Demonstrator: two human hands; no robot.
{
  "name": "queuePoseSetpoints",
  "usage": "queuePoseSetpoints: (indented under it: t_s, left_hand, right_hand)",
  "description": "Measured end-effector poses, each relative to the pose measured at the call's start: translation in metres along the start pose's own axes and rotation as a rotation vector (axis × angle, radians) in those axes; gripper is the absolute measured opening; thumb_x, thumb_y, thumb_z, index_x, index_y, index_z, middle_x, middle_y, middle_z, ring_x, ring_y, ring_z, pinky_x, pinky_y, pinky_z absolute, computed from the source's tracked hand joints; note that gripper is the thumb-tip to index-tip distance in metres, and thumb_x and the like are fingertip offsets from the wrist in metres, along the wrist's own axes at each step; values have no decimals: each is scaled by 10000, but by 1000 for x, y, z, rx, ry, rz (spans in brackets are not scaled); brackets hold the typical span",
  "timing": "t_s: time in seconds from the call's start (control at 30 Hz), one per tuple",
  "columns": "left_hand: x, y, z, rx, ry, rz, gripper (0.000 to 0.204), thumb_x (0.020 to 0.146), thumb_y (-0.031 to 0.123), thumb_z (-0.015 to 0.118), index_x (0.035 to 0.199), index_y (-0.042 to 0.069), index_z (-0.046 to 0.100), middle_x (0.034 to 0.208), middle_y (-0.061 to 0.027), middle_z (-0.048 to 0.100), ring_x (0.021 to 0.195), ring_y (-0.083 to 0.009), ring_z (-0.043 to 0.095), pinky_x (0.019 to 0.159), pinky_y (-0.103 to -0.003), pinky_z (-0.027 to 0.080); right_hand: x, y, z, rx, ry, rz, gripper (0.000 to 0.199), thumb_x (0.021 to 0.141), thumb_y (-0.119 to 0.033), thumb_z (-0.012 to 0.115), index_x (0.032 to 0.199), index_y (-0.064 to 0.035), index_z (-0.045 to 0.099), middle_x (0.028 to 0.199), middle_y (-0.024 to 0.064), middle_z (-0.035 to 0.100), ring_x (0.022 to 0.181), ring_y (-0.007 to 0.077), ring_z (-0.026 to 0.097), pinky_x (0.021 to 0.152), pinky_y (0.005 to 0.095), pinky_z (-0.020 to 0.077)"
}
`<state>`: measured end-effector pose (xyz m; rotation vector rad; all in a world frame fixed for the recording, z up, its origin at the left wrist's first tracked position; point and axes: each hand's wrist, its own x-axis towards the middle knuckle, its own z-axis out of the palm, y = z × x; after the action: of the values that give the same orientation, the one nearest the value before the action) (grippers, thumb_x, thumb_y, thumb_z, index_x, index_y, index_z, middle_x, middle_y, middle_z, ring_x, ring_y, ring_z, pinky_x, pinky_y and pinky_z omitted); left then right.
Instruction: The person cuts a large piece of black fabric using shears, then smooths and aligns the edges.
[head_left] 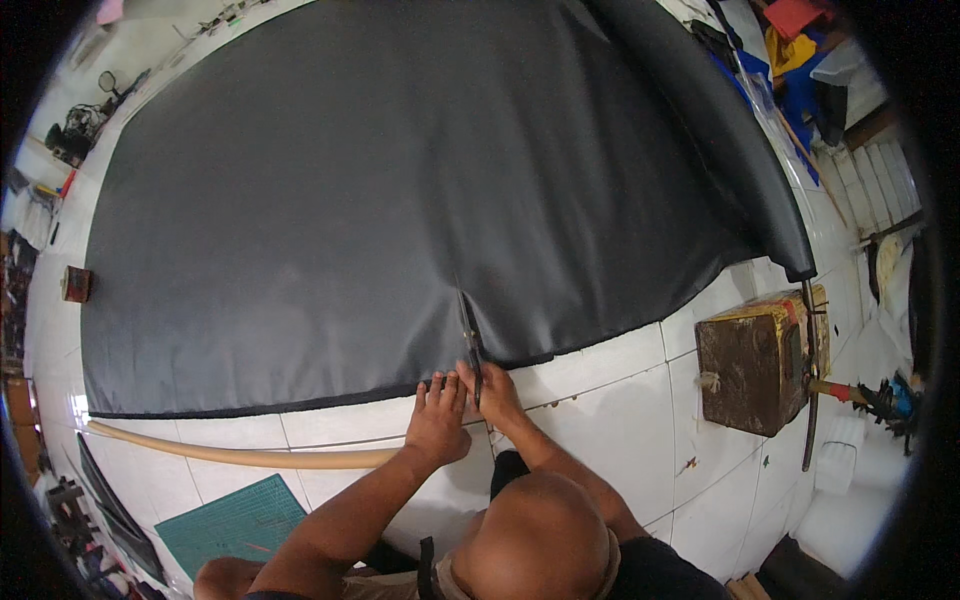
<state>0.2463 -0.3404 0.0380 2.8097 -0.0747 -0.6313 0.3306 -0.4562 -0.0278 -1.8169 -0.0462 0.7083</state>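
Note:
A wide sheet of black leather-like material (300, 220) is spread across the floor, its near edge in front of me. My right hand (497, 400) is closed around the handles of dark scissors (470, 325). Their blades point away from me over the sheet, near a crease running in from the near edge. Just left of the scissors, my left hand (438, 415) has its fingers laid on the sheet's edge, slightly apart. Part of the scissor handles is hidden by my right hand.
A long tan tube (300, 458) and a green cutting mat (235, 520) lie at near left. On the right, a worn brown block (745, 365) stands by a rod extending from the rolled sheet end (790, 235). A small block (77, 284) sits at the left edge.

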Motion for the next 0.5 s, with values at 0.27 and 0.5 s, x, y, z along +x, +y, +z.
queuePoseSetpoints:
  t_s: [0.27, 0.5]
  left_hand:
    - [1, 1, -4, 29, -43, -16, 925, 762, 320, 664, 1490, -28, 212, 1526, -234, 252, 1426, -411, 229, 1167, -532, 195]
    - [-5, -4, -16, 26, -86, -37, 982, 743, 342, 693, 1491, -36, 181, 1512, -240, 262, 1418, -415, 245, 1160, -535, 215]
  right_hand:
    - [44, -34, 4, 44, 36, 37, 487, 917, -460, 646, 660, -73, 499, 549, 10, 484, 448, 102, 493, 430, 263, 425]
    - [49, -69, 8, 60, -70, 82, 544, 906, -536, 619, 635, -82, 489, 538, 11, 481, 429, 112, 482, 414, 278, 399]
